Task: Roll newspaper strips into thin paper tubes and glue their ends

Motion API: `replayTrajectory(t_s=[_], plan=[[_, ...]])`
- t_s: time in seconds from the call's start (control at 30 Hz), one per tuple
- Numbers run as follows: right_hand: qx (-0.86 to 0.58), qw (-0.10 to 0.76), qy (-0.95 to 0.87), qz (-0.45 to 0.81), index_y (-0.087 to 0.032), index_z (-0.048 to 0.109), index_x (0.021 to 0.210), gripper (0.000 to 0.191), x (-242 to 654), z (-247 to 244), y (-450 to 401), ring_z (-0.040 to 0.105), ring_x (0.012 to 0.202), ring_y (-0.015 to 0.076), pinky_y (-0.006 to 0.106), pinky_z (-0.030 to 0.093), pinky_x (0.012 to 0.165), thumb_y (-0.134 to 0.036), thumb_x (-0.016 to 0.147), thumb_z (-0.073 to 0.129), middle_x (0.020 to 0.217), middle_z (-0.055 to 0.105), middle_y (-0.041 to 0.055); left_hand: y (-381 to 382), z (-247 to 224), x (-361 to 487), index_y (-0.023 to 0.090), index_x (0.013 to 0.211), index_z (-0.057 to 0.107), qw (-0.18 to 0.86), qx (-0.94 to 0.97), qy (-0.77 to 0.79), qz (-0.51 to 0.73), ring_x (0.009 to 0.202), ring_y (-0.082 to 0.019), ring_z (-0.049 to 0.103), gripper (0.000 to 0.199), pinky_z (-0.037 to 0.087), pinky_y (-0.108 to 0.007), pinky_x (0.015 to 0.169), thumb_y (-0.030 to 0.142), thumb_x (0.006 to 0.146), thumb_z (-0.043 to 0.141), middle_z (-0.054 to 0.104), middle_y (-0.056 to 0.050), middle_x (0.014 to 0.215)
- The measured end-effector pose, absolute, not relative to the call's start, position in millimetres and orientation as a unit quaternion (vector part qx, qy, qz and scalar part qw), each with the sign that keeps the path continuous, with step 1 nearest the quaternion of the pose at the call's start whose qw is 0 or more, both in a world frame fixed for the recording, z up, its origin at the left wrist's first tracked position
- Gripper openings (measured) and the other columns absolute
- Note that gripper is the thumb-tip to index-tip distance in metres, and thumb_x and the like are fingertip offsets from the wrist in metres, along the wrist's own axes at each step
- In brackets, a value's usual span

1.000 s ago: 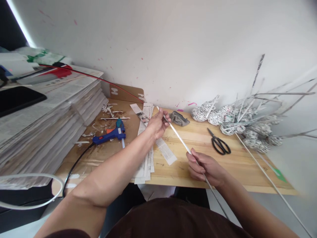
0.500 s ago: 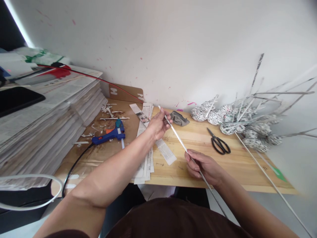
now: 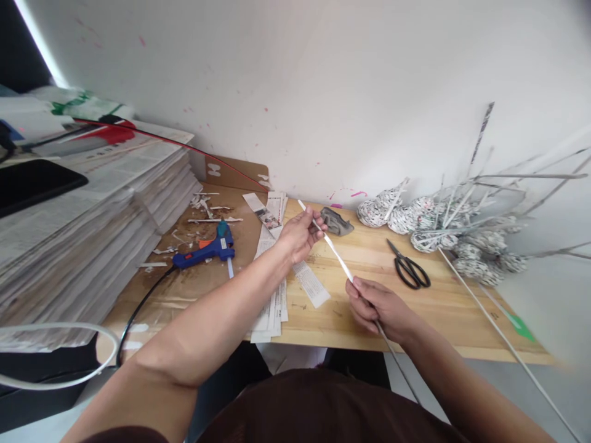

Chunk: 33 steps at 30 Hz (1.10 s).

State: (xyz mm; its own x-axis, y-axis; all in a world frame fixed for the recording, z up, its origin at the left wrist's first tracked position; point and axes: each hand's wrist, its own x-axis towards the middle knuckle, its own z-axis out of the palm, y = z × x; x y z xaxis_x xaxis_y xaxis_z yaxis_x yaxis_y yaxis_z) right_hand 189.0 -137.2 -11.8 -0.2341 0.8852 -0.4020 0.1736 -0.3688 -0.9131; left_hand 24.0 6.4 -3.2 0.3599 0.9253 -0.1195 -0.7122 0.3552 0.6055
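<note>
A long thin paper stick (image 3: 339,261) runs slantwise between my two hands, its white end pointing up and left. Near that upper end, my left hand (image 3: 302,235) holds it with curled fingers. Lower down, my right hand (image 3: 376,304) is closed around the stick, whose grey lower part passes below the table's front edge. Under my left hand and forearm lie printed paper strips (image 3: 311,284). A crumpled grey cloth (image 3: 337,221) is just beyond my left hand.
Black scissors (image 3: 409,264) and woven paper pieces (image 3: 418,215) lie on the right of the wooden table (image 3: 360,246). At left are a blue glue gun (image 3: 207,249), paper scraps, a tall newspaper stack (image 3: 106,246) and a black phone (image 3: 39,184).
My left hand has shifted slightly right and down along with the stick. The view has moved a little; my right hand still grips the stick.
</note>
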Motion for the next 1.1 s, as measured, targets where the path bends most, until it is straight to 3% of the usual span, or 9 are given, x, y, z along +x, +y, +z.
replayTrajectory(t_s=[0.1, 0.23, 0.37, 0.6, 0.8, 0.93, 1.1], plan=[[-0.556, 0.282, -0.503, 0.598, -0.021, 0.046, 0.08, 0.038, 187.7, -10.7, -133.8, 0.039, 0.037, 0.0104, 0.023, 0.03, 0.042, -0.054, 0.094, 0.035, 0.046, 0.038, -0.0079, 5.9, -1.5, 23.3, 0.012, 0.075, 0.055, 0.79, 0.237, 0.241, 0.512, 0.053, -0.008, 0.06, 0.028, 0.044, -0.015, 0.045, 0.029, 0.094, 0.046, 0.056, 0.0, 0.062], [-0.626, 0.271, -0.595, 0.425, -0.021, 0.048, 0.078, 0.038, 185.5, -10.3, -130.0, 0.043, 0.043, 0.0117, 0.026, 0.035, 0.05, -0.051, 0.096, 0.034, 0.049, 0.043, -0.0057, 5.9, -0.6, 22.0, 0.012, 0.075, 0.055, 0.782, 0.243, 0.259, 0.512, 0.051, -0.007, 0.059, 0.026, 0.044, -0.014, 0.045, 0.029, 0.093, 0.048, 0.055, 0.001, 0.06], [-0.65, 0.223, -0.687, 0.236, -0.021, 0.051, 0.075, 0.034, 187.0, -11.8, -132.0, 0.048, 0.054, 0.0144, 0.029, 0.035, 0.059, -0.044, 0.096, 0.036, 0.058, 0.051, -0.0018, 6.2, -3.5, 23.4, 0.012, 0.075, 0.056, 0.775, 0.246, 0.268, 0.517, 0.051, -0.007, 0.059, 0.026, 0.045, -0.014, 0.046, 0.031, 0.091, 0.053, 0.054, 0.002, 0.058], [-0.64, 0.15, -0.739, 0.148, -0.022, 0.05, 0.087, 0.029, 177.8, -9.3, -119.1, 0.057, 0.066, 0.0198, 0.029, 0.031, 0.06, -0.039, 0.098, 0.03, 0.072, 0.062, 0.0034, 1.0, -7.6, 28.7, 0.012, 0.075, 0.057, 0.768, 0.236, 0.283, 0.524, 0.053, -0.006, 0.059, 0.026, 0.047, -0.014, 0.05, 0.032, 0.091, 0.054, 0.054, 0.002, 0.058], [-0.648, 0.075, -0.758, -0.001, -0.017, 0.053, 0.099, 0.034, 157.7, -6.3, -87.2, 0.058, 0.062, 0.0229, 0.031, 0.024, 0.056, -0.038, 0.099, 0.025, 0.072, 0.065, 0.0099, 0.3, -13.7, 32.2, 0.011, 0.076, 0.057, 0.771, 0.228, 0.291, 0.518, 0.053, -0.007, 0.059, 0.026, 0.048, -0.016, 0.052, 0.032, 0.09, 0.055, 0.055, 0.001, 0.059], [-0.648, 0.095, -0.755, 0.023, -0.018, 0.055, 0.093, 0.036, 153.0, -6.6, -76.5, 0.06, 0.065, 0.0225, 0.031, 0.029, 0.059, -0.036, 0.099, 0.024, 0.076, 0.067, 0.0102, 3.2, -14.1, 31.4, 0.011, 0.075, 0.057, 0.768, 0.22, 0.289, 0.527, 0.053, -0.007, 0.059, 0.025, 0.049, -0.016, 0.053, 0.031, 0.09, 0.055, 0.055, 0.001, 0.059], [-0.615, 0.213, -0.747, 0.137, -0.021, 0.055, 0.084, 0.031, 154.9, -8.7, -71.8, 0.059, 0.072, 0.0189, 0.031, 0.037, 0.068, -0.038, 0.097, 0.033, 0.08, 0.065, 0.006, 1.9, -11.2, 30.3, 0.011, 0.075, 0.057, 0.77, 0.22, 0.296, 0.521, 0.053, -0.008, 0.06, 0.026, 0.047, -0.016, 0.05, 0.031, 0.091, 0.054, 0.055, 0.001, 0.059]])
